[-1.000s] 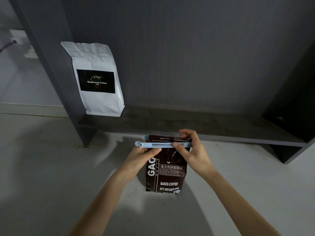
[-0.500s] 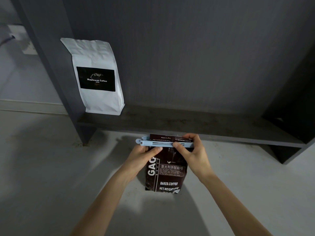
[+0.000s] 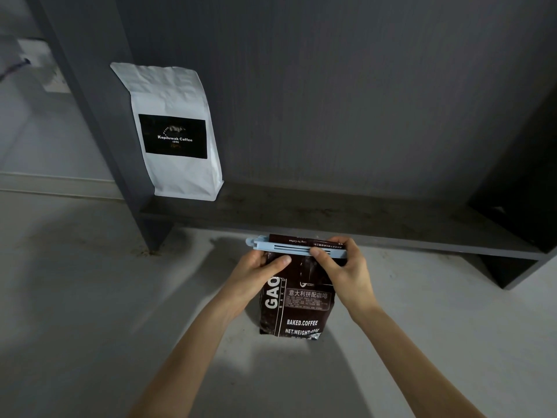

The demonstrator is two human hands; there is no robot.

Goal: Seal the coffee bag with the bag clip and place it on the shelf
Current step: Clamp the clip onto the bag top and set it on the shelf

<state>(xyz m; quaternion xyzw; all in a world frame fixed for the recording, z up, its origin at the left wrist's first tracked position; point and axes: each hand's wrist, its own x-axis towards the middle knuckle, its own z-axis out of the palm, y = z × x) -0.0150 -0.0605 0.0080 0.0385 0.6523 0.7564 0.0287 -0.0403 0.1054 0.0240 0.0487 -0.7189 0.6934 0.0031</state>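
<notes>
A dark brown coffee bag (image 3: 297,309) with white lettering hangs upright in front of the dark shelf board (image 3: 346,218), above the floor. A pale blue bag clip (image 3: 286,247) lies across the bag's folded top. My left hand (image 3: 259,273) grips the bag's upper left side just under the clip, thumb across the front. My right hand (image 3: 343,267) pinches the clip's right end, thumb on the front and fingers over the top. The clip's far right tip is hidden by my fingers.
A white coffee bag (image 3: 177,131) with a black label stands at the shelf's left end against the grey upright panel (image 3: 99,116). The shelf's right side panel (image 3: 521,188) closes off the right. Pale floor (image 3: 75,297) spreads below.
Both hands have carried the bag and clip slightly upward and toward the shelf edge. My left thumb has slipped from the clip down onto the bag's front.
</notes>
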